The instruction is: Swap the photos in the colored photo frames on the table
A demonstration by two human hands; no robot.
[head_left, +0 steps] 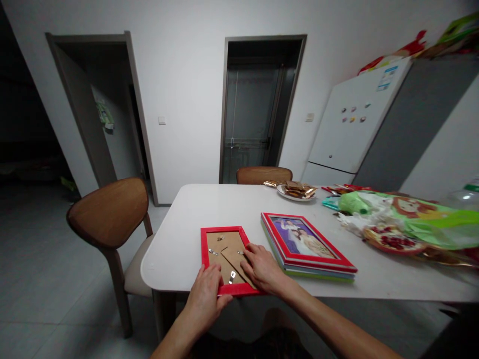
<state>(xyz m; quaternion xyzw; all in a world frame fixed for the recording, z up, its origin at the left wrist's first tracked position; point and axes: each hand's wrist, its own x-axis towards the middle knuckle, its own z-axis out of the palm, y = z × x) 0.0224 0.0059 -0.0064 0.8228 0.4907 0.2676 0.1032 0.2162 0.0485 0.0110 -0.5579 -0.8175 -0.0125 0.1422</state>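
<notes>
A red picture frame [204,249] lies face down at the table's front edge, its brown backing board [215,257] showing with small metal clips and a stand flap. My left hand [205,294] is closed around the frame's near left corner, thumb along the front edge. Bent over the right side of the backing, my right hand [264,269] has its fingertips at a metal clip [240,253] and hides part of the stand and the red border. Just right of it, a stack of picture frames [318,264] has a red-framed photo on top.
A white table [175,224] carries a plate [299,198] of wrapped snacks at the back. To the right lie a cut pomegranate [396,242] and a green plastic bag [430,219]. Wooden chairs stand at the left [112,214] and far side [264,174].
</notes>
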